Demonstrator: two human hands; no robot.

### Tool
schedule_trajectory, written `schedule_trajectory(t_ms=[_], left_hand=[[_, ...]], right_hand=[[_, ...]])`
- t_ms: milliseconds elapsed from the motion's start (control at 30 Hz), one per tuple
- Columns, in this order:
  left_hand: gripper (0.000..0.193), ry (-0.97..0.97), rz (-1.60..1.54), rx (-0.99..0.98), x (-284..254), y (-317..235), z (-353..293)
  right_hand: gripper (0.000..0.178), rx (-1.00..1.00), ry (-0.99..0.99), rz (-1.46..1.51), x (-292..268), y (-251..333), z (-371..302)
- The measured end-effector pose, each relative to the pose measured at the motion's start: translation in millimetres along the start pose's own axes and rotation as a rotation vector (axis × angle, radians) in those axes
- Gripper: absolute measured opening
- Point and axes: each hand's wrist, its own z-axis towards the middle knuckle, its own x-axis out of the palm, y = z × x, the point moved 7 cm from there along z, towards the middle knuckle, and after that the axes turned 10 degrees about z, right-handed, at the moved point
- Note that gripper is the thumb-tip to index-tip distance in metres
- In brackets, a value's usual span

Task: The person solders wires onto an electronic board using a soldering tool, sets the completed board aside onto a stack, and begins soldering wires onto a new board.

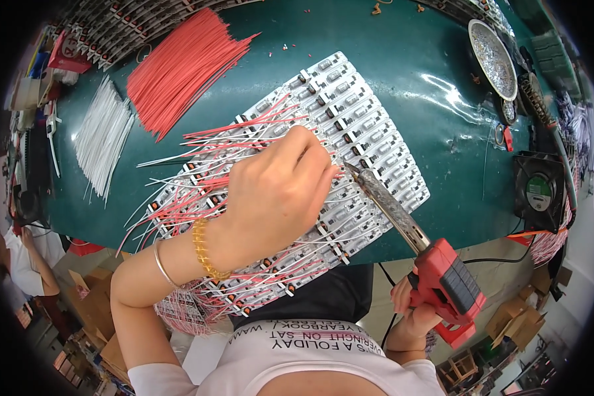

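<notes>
A panel of small white circuit boards lies slanted on the green table, with components in rows. Red and white wires fan out from its left part. My left hand is over the middle of the panel, fingers pinched on a thin wire whose red end shows by the fingertips. The fingers hide most of it. In my right hand is a red-handled soldering gun, gripped at the handle. Its dark tip points up-left and meets the panel just right of my left fingertips.
A red wire bundle and a white wire bundle lie at the left on the green table. At the right are a metal bowl of silvery bits, a coiled iron holder and a black fan. More panels stand far left.
</notes>
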Motion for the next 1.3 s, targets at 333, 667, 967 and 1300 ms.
schedule_trajectory(t_ms=[333, 667, 967, 1300], left_hand=[[0.016, -0.078, -0.03, -0.012, -2.7, 0.2, 0.8], [0.016, -0.098, -0.031, -0.01, -2.2, 0.0, -1.2], [0.015, -0.091, -0.171, 0.063, -6.4, -9.6, -5.0], [0.014, -0.098, -0.04, 0.084, 0.9, -12.8, -4.5]], right_hand=[[0.073, -0.105, -0.007, -0.21, -25.7, -14.7, -17.2], [0.082, -0.108, -0.03, -0.106, -15.9, -5.8, -16.3], [0.086, -0.111, -0.059, -0.035, -20.9, -4.4, -20.6], [0.084, -0.018, 0.029, -0.006, -9.1, 0.2, -15.9]])
